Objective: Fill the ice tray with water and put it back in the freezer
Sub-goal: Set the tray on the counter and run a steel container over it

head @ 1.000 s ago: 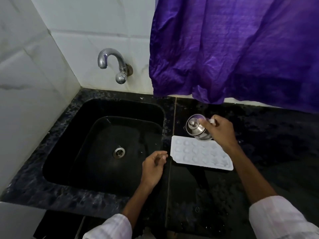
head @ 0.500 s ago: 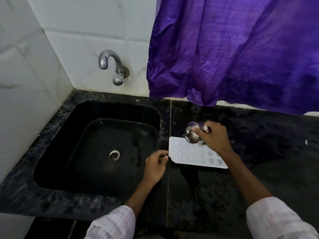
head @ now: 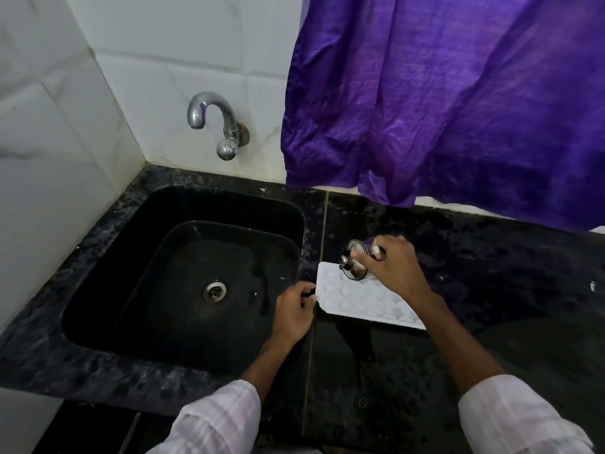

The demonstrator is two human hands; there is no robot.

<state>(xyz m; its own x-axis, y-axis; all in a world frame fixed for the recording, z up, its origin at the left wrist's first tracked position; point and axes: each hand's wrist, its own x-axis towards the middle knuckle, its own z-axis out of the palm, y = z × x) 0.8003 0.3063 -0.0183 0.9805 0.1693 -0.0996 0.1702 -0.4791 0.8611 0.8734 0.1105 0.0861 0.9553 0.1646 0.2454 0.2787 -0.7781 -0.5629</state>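
Pinching the ice tray [head: 363, 299] at its left end with our left hand [head: 294, 309], we see it lie lengthwise rightward on the desk [head: 491, 290], our right hand [head: 393, 267] gripping a steel vessel [head: 355, 268] tipped above its far-left corner.

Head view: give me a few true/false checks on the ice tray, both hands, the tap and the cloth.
1. The white plastic ice tray lies on the black stone counter, right of the black sink. True.
2. The right hand holds a shiny steel vessel tipped over the tray. True.
3. The left hand rests flat in the sink. False: it grips the tray's left edge.
4. Water runs from the chrome wall tap. False: no stream shows.
5. The purple cloth covers the tray. False: it hangs behind the tray, above the counter.
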